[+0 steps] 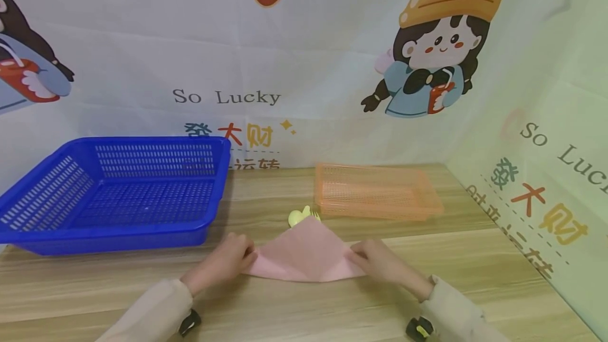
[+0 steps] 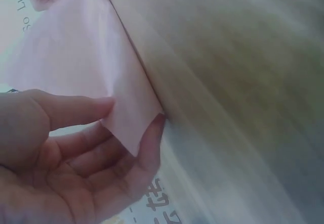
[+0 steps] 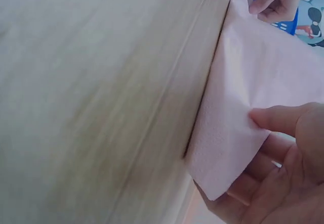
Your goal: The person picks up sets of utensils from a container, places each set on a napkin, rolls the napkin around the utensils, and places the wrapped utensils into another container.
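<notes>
A pink cloth (image 1: 304,252) lies between both hands near the middle of the table, its peak pointing away and its near edge folded. My left hand (image 1: 233,255) pinches the left end. The left wrist view shows the thumb on top of the cloth and the fingers (image 2: 109,171) beneath it. At the right end my right hand (image 1: 377,260) grips the cloth the same way, thumb above and fingers (image 3: 253,188) under the corner. Just past the peak are a pale yellow spoon (image 1: 295,218) and fork (image 1: 314,215), partly hidden by the cloth.
A large blue plastic basket (image 1: 142,237) stands on the left of the wooden table (image 1: 294,310). An orange basket (image 1: 380,210) sits at the back right. Printed cloth hangs behind the table and along its right side.
</notes>
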Demonstrator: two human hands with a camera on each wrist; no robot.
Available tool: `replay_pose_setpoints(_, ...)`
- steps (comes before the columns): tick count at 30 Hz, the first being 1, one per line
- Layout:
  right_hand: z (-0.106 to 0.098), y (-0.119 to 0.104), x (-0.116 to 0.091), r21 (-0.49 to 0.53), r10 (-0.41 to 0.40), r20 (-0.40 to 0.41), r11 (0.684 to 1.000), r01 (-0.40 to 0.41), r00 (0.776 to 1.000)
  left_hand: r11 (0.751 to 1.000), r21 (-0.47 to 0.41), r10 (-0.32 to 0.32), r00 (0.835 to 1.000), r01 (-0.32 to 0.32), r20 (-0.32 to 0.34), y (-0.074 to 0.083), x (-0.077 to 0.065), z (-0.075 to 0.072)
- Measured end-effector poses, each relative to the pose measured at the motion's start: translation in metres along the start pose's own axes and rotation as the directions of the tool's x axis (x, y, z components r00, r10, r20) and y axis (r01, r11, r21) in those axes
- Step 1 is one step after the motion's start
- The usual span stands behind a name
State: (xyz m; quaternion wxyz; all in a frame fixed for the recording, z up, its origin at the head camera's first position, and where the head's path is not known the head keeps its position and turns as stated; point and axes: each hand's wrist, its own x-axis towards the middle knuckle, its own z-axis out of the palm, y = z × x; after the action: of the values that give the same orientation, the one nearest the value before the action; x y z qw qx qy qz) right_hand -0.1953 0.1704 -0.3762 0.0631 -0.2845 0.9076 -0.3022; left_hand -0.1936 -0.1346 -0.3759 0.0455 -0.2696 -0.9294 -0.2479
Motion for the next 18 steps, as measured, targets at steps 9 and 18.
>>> replay_pose_setpoints(9,0.002,0.001,0.005,-0.040,0.134,-0.024,0.990,-0.135,0.991,0.974,0.102,-0.211,0.976,0.205,0.052,0.008,0.000,0.001)
replay_pose_setpoints(18,0.003,0.001,0.009,-0.072,0.182,-0.029,0.980,-0.183,0.983,0.932,0.361,-0.008,1.000,0.012,-0.013,0.027,0.002,0.008)
